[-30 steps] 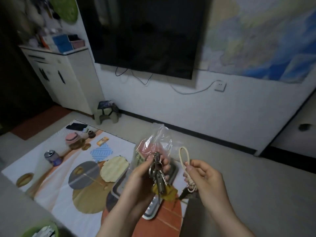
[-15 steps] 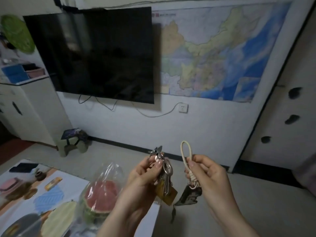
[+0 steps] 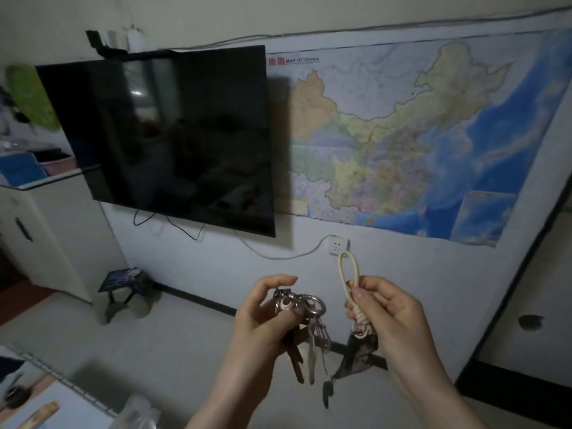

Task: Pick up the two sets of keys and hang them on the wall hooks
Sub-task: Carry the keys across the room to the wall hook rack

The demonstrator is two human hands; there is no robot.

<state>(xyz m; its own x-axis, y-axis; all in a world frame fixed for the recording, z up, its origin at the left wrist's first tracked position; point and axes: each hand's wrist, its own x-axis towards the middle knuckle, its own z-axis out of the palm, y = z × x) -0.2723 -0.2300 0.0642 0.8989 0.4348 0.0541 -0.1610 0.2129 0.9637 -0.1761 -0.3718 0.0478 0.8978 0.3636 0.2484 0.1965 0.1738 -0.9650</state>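
Observation:
My left hand (image 3: 263, 323) grips a bunch of metal keys (image 3: 305, 332) on silver rings and a clasp; several keys dangle below the fingers. My right hand (image 3: 393, 317) pinches a second key set by its cream cord loop (image 3: 349, 274), which stands upright above the fingers. A knot and a dark leather tag (image 3: 356, 354) hang under that hand. Both hands are raised side by side in front of the white wall. Dark hooks show on the white door at the right, one of them (image 3: 530, 322) level with my hands.
A black wall-mounted TV (image 3: 167, 140) hangs at the left, a large map (image 3: 402, 134) to its right, with a wall socket (image 3: 337, 246) and cables below. A white cabinet (image 3: 40, 230) and a small stool (image 3: 123, 283) stand at the left. A floor mat's edge (image 3: 46, 394) lies bottom left.
The view has tilted up from the floor mat to the wall. Both hands have risen with it, each still holding its key set, and the keys now hang freer below the left hand.

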